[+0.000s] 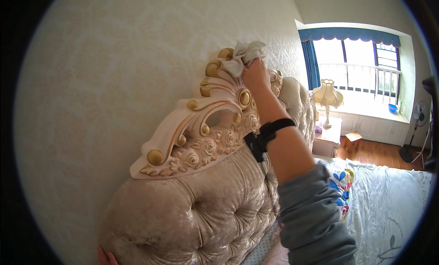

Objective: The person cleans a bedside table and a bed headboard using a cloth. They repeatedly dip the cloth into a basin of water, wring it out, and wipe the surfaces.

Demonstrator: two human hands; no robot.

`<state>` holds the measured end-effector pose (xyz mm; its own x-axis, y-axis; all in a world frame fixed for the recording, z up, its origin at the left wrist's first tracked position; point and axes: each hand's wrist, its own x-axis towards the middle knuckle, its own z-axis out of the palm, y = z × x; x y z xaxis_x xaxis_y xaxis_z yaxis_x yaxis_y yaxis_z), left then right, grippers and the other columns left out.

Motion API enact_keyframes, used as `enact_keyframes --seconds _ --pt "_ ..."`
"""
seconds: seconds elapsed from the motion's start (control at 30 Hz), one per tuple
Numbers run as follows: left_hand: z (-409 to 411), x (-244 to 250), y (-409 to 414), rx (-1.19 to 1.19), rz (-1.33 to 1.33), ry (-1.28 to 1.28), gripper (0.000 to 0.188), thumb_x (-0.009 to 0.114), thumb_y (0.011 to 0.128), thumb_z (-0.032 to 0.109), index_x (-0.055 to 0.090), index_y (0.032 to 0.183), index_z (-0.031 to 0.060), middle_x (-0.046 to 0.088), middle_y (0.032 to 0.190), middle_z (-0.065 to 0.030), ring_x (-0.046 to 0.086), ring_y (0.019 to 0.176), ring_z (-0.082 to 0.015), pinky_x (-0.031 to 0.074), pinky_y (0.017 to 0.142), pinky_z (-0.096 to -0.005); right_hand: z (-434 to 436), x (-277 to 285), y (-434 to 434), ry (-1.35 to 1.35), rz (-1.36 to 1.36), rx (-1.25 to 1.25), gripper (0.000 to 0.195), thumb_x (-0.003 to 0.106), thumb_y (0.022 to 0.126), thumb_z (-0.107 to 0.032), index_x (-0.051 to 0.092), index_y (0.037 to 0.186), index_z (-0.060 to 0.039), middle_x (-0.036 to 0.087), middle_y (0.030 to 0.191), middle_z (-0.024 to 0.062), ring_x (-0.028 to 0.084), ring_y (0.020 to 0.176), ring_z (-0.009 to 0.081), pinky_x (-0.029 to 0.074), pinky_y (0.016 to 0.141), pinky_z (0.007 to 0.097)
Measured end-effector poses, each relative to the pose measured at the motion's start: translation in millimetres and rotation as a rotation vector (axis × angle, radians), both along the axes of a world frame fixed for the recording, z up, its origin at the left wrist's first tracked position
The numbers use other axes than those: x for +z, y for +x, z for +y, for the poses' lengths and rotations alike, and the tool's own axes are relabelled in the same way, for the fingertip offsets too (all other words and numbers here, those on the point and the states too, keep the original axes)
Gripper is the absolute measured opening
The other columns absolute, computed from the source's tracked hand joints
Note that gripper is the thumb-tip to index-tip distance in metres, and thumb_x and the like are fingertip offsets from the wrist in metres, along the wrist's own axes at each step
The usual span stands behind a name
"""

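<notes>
A white cloth [248, 54] is bunched in my right hand [256, 74], which presses it on the top of a carved crest [192, 117] with gold-painted scrolls and roses. The crest sits on a tufted velvet headboard [205, 203]. A black strap with a small device is round my right forearm. Only the fingertips of my left hand [106, 256] show at the lower left, resting on the headboard's padded edge; whether they grip it cannot be told.
Patterned wallpaper [85, 93] lies behind the headboard. A bed with a pale sheet [384, 196] and a colourful pillow [341, 189] is at the right. Beyond are a nightstand [327, 138] with a fringed lamp [327, 95], a wooden stool [353, 138] and a standing fan [419, 114].
</notes>
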<state>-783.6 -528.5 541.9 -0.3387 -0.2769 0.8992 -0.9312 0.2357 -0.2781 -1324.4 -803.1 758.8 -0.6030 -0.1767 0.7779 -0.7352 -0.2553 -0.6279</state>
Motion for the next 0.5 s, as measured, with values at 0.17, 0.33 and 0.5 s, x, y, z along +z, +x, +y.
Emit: enact_keyframes --seconds 0.17,0.33,0.5 --pt "10.5 3.6 3.7 0.035 -0.032 -0.008 0.075 0.043 0.090 0.058 0.037 0.137 -0.0002 0.038 0.136 -0.0281 0.041 0.120 -0.0433 0.032 0.097 -0.0525 27.2 -47.3 22.1 0.353 0.009 0.167 0.047 0.060 0.080 -0.046 0.066 0.098 -0.0022 0.066 0.098 0.0220 0.063 0.096 0.0367 0.050 0.081 0.0458" --pt "9.2 3.2 6.8 0.035 -0.037 -0.008 0.074 0.042 0.091 0.057 0.037 0.138 0.0005 0.037 0.138 -0.0278 0.040 0.121 -0.0428 0.032 0.097 -0.0524 51.6 -48.0 3.9 0.355 0.062 0.150 0.047 0.060 0.077 -0.043 0.067 0.097 -0.0016 0.066 0.097 0.0225 0.063 0.094 0.0366 0.049 0.081 0.0451" --pt "3.1 2.7 10.6 -0.005 -0.050 -0.051 0.071 0.042 0.092 0.055 0.037 0.138 0.0015 0.037 0.138 -0.0273 0.041 0.120 -0.0425 0.033 0.096 -0.0524 47.5 27.8 18.7 0.219 -0.008 0.196 0.046 0.059 0.079 -0.043 0.066 0.097 -0.0003 0.067 0.095 0.0209 0.064 0.092 0.0366 0.049 0.081 0.0436"
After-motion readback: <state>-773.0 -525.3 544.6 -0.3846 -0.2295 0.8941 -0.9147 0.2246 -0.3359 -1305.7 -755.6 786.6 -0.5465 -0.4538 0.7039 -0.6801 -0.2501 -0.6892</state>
